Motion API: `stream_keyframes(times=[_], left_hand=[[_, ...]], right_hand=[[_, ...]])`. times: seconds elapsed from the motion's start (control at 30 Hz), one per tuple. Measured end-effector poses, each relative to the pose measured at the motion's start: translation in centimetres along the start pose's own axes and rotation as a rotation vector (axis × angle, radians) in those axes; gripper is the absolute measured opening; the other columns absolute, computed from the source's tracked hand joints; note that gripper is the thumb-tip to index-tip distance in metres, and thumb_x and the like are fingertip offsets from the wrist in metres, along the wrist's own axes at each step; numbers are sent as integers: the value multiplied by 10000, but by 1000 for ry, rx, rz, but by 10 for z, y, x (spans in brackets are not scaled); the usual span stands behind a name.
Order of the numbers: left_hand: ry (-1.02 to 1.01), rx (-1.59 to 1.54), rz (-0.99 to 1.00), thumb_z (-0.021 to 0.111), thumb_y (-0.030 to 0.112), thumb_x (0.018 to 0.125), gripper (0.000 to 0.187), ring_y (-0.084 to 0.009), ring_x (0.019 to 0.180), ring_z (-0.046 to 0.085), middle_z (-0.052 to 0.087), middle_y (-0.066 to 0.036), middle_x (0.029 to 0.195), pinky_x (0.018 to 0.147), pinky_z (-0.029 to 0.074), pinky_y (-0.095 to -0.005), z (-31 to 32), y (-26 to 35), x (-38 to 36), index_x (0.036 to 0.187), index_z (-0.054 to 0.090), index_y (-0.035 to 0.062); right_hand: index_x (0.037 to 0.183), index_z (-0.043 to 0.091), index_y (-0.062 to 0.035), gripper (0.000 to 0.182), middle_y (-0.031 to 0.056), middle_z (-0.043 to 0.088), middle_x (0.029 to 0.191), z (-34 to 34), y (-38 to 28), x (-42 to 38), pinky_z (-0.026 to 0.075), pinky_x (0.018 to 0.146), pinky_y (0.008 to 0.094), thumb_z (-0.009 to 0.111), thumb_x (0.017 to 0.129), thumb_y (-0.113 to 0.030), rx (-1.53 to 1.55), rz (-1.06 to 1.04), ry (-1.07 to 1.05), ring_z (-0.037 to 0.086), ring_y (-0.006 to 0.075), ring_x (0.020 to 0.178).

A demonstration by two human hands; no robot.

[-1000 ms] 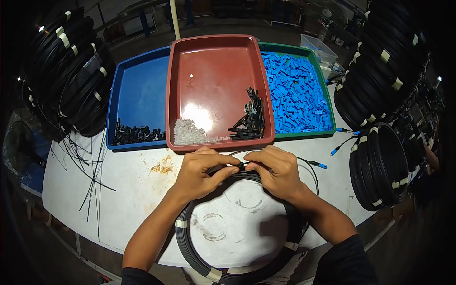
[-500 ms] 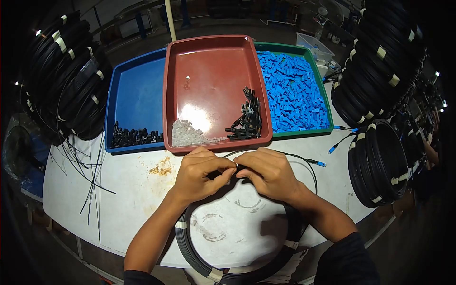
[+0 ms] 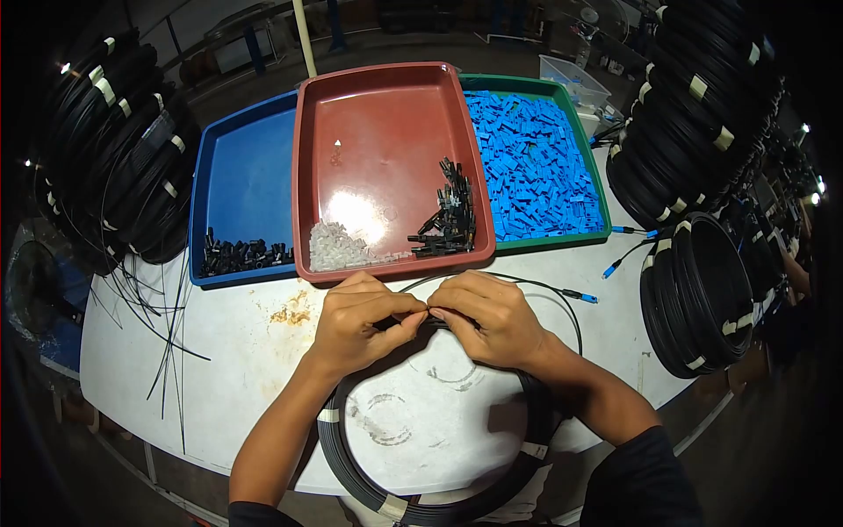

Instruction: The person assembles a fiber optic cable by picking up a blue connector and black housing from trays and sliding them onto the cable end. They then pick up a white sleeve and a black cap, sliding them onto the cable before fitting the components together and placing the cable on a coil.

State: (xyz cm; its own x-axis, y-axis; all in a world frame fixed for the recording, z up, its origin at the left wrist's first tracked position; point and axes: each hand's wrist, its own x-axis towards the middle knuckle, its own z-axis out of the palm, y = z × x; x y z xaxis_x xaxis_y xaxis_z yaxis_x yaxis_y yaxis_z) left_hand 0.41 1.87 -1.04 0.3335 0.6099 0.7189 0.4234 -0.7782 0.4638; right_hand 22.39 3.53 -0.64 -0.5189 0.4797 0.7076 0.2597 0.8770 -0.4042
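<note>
My left hand (image 3: 364, 321) and my right hand (image 3: 487, 316) meet fingertip to fingertip just in front of the red tray. Both are closed in a pinch, and the small dark piece between them is mostly hidden by the fingers. Under my wrists lies a coil of black cable (image 3: 351, 470), bound with pale tape, at the table's near edge. From behind my right hand a thin black cable curves out to a blue connector (image 3: 580, 298) on the table.
The red tray (image 3: 386, 149) holds translucent white pieces (image 3: 334, 249) and black connector parts (image 3: 450, 211). Left of it, a blue tray (image 3: 250, 176) contains small black parts; right, a green tray (image 3: 587, 145) holds blue housings (image 3: 536, 171). Cable coils (image 3: 123, 158) flank the table, with another bundle (image 3: 694, 299) at right.
The view has shifted slightly, so trays and table sit a little further left. My fingertips have drawn closer together, and the white-tipped dark piece that showed between them is now mostly covered.
</note>
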Motion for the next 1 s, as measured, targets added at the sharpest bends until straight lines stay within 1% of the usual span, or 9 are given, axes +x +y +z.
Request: stream_keyframes(times=[0.27, 0.37, 0.47, 0.6, 0.7, 0.83, 0.9, 0.97, 1.0], left_hand=[[15, -16, -25, 842, 44, 742, 152, -172, 653, 689, 768, -54, 779, 692, 502, -305, -2, 0, 0, 885, 791, 48], [85, -73, -106, 805, 53, 782, 147, -185, 686, 697, 775, -83, 827, 721, 509, -306, -4, -4, 1, 927, 796, 34], [115, -188, -395, 764, 86, 836, 173, -193, 727, 702, 776, -125, 881, 691, 528, -300, -10, -7, 8, 994, 799, 24], [57, 72, -214, 736, 116, 866, 166, -220, 712, 714, 762, -152, 845, 668, 542, -320, -16, -30, 47, 997, 797, 34], [-30, 95, -262, 718, 116, 885, 184, -182, 781, 733, 789, -121, 931, 712, 522, -288, -7, -45, 74, 1023, 788, 17], [-109, 94, -392, 709, 124, 892, 207, -216, 837, 765, 786, -148, 968, 734, 567, -329, 20, -66, 105, 1046, 781, 7], [-76, 129, -344, 721, 137, 895, 220, -236, 820, 772, 783, -171, 952, 741, 584, -350, 32, -80, 119, 1049, 776, -11], [-196, 5, -613, 743, 162, 897, 240, -268, 803, 773, 777, -191, 914, 755, 590, -359, 42, -83, 132, 1041, 773, -27], [-136, 39, -555, 735, 125, 874, 207, -348, 828, 762, 750, -241, 870, 803, 591, -413, 50, -89, 134, 1002, 776, -33]], right_hand=[[982, 703, 7, 158, 121, 674, 903, 0, -1, 1, 545, 731, 389, 731, 826, 2, 27, 5, -23, 667, 298, 807], [970, 696, 8, 143, 125, 666, 901, 0, -1, 1, 546, 733, 392, 720, 830, 2, 22, 16, -42, 665, 302, 811], [954, 696, 8, 127, 129, 678, 899, 1, 2, 1, 554, 721, 383, 724, 830, 15, 2, 12, -39, 674, 295, 796], [936, 701, 5, 113, 127, 696, 897, -1, 2, 2, 565, 712, 372, 734, 831, 29, 12, 31, -54, 688, 285, 784], [952, 673, -2, 120, 122, 653, 905, 0, 4, 0, 543, 726, 393, 702, 836, -12, 22, 28, -57, 656, 302, 794], [927, 702, -3, 115, 128, 699, 893, 0, 4, 2, 571, 722, 370, 740, 823, 26, -2, 18, -45, 692, 291, 784], [927, 702, -7, 133, 125, 695, 896, 0, 5, 2, 573, 724, 372, 746, 807, 27, -11, 9, -42, 692, 291, 790], [927, 700, -10, 156, 123, 691, 906, 0, 5, 0, 572, 719, 370, 753, 785, 29, -46, 17, -75, 689, 287, 793], [931, 701, -15, 171, 119, 689, 916, -2, 3, 2, 569, 719, 367, 755, 774, 24, -63, 29, -101, 685, 283, 796]])
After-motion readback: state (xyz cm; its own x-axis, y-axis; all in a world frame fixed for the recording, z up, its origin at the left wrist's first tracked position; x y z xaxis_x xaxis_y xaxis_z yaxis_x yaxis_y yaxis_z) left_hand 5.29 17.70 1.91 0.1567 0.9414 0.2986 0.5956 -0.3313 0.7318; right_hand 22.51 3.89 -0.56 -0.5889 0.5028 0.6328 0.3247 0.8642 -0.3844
